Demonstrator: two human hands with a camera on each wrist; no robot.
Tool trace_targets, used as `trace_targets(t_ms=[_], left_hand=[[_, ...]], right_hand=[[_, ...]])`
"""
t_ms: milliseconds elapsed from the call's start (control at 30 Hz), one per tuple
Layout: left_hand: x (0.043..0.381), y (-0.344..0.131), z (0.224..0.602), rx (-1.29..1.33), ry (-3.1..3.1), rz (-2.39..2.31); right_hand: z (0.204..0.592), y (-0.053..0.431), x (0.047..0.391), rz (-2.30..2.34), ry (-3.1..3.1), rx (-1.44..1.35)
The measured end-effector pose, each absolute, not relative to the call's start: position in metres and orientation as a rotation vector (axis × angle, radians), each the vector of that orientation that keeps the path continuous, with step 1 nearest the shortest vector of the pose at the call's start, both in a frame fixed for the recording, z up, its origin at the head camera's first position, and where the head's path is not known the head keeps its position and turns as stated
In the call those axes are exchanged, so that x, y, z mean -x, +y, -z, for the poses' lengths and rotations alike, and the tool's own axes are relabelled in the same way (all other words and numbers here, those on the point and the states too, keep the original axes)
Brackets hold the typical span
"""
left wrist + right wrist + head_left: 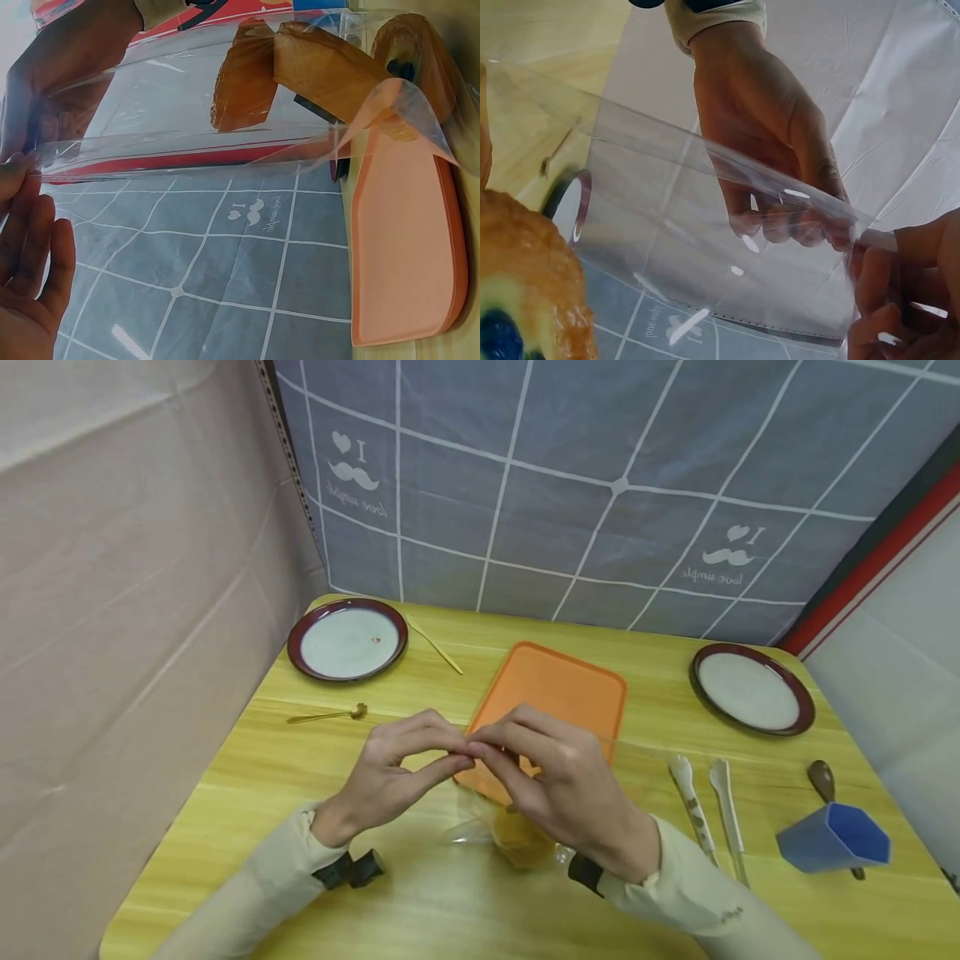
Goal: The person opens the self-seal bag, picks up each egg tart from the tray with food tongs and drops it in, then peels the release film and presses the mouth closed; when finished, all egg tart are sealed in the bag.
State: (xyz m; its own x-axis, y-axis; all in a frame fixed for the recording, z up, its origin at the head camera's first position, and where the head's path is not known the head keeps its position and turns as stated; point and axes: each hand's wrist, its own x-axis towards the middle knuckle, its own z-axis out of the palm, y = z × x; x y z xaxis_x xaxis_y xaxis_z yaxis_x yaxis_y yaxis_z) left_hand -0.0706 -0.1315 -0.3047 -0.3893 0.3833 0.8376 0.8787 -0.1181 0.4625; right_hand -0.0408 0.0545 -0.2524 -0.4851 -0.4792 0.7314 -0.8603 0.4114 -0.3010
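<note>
A clear plastic bag hangs between my two hands, with golden-brown bread pieces low inside it. My left hand pinches the bag's top edge between thumb and fingers. Right beside it, my right hand pinches the same edge, the two sets of fingertips meeting. One pastry shows a yellow centre with dark blue topping in the right wrist view. In the head view, my right hand and wrist partly cover the bag, which overlaps the near end of an orange tray.
Dark-rimmed plates stand at the back left and right. A gold spoon and a thin yellow stick lie left. To the right are two light-handled utensils, a blue cup and a dark spoon.
</note>
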Motion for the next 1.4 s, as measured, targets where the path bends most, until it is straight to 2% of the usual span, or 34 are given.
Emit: trace_targets(t_ms=[733, 1067, 1400], left_hand=[[0.062, -0.130, 0.291, 1.289, -1.729, 1.661], [0.062, -0.140, 0.298, 1.188, -1.763, 1.709], [0.061, -0.146, 0.303, 1.140, -1.762, 1.726]], right_hand=[[0.248, 0.070, 0.050, -0.963, -2.003, -0.970], [0.245, 0.121, 0.049, -1.160, -1.836, -0.704], [0.252, 0.206, 0.045, -1.896, -1.680, -0.543]])
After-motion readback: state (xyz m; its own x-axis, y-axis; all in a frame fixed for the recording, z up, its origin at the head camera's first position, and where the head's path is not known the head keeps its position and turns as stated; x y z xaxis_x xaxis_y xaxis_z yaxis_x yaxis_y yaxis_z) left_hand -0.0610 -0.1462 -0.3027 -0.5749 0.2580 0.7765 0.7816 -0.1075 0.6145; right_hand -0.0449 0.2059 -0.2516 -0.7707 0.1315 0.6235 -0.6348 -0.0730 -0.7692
